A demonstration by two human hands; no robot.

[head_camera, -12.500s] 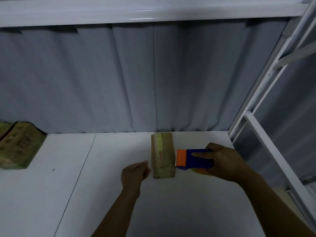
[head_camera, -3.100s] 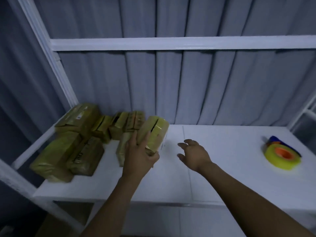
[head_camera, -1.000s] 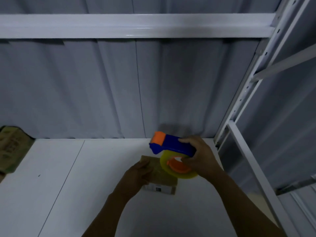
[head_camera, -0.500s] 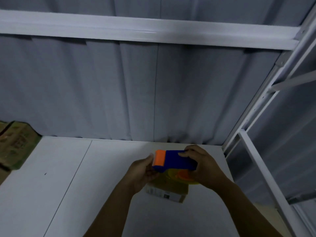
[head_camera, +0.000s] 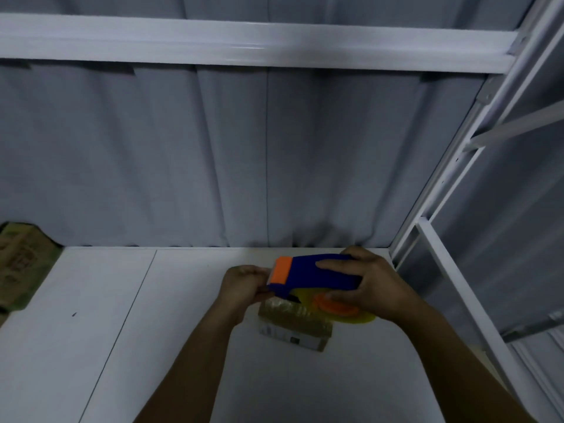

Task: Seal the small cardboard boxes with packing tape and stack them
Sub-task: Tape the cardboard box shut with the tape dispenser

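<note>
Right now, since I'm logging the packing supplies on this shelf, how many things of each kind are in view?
Tape dispenser: 1, blue and orange
Yellow tape roll: 1, mounted on the dispenser
Small cardboard boxes: 2, one under the dispenser, one cut off at the left edge
Total: 4

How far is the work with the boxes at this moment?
Done: at least one cardboard box lies at the left edge of the shelf; whether taped, too dim to tell. In hand: the right hand grips the tape dispenser over a small box while the left hand pinches at its orange front. Left: tape this box, then stack it.
</note>
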